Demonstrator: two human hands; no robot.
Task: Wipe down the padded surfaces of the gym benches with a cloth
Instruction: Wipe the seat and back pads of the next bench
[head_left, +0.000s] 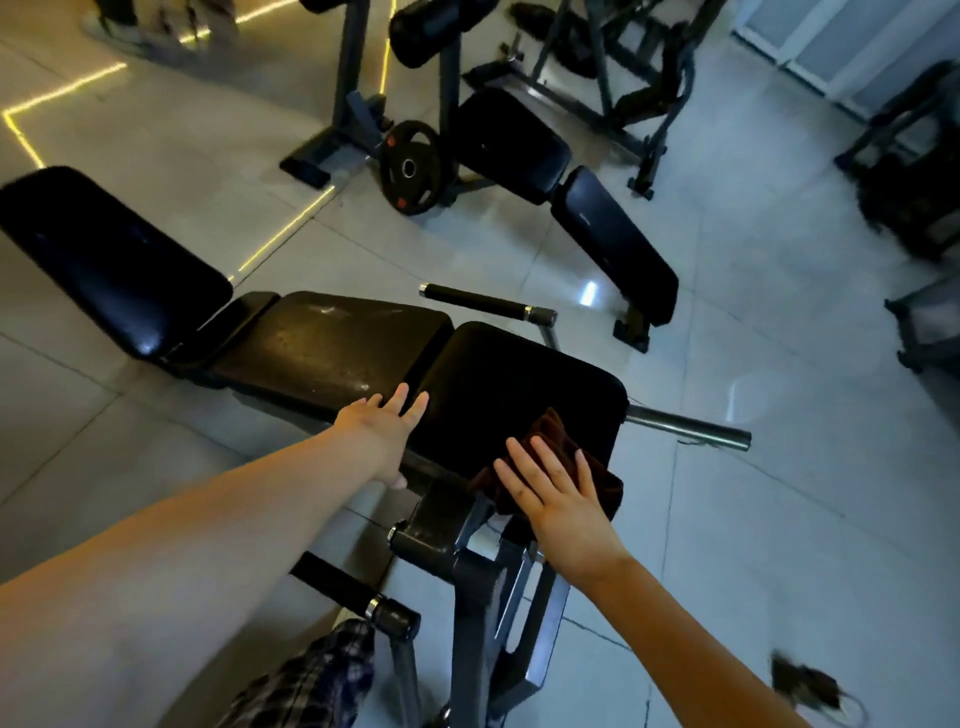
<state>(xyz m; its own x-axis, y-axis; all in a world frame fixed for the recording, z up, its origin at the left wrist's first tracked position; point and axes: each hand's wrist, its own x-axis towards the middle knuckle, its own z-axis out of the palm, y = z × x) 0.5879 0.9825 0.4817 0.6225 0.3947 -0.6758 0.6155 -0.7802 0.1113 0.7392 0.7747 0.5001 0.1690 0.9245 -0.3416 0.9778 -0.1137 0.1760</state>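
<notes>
Pressing the right hand (558, 499) flat, fingers straight and spread, onto the dark brown cloth (553, 434), which is bunching over the near right corner of the bench's black end pad (519, 379) and spilling past its near edge. Resting the left hand (382, 431), likewise open with fingers extended and gripping nothing, against the left edge of that same pad, fingertips reaching the seam beside the scuffed middle pad (332, 348), thumb hanging below the near edge. Tilting up at the far left end, the back pad (109, 260). Standing well apart on the tiled floor, a second bench (613, 244), with a weight plate (410, 167) leaning by its frame, red marks on it showing too blurred to read
</notes>
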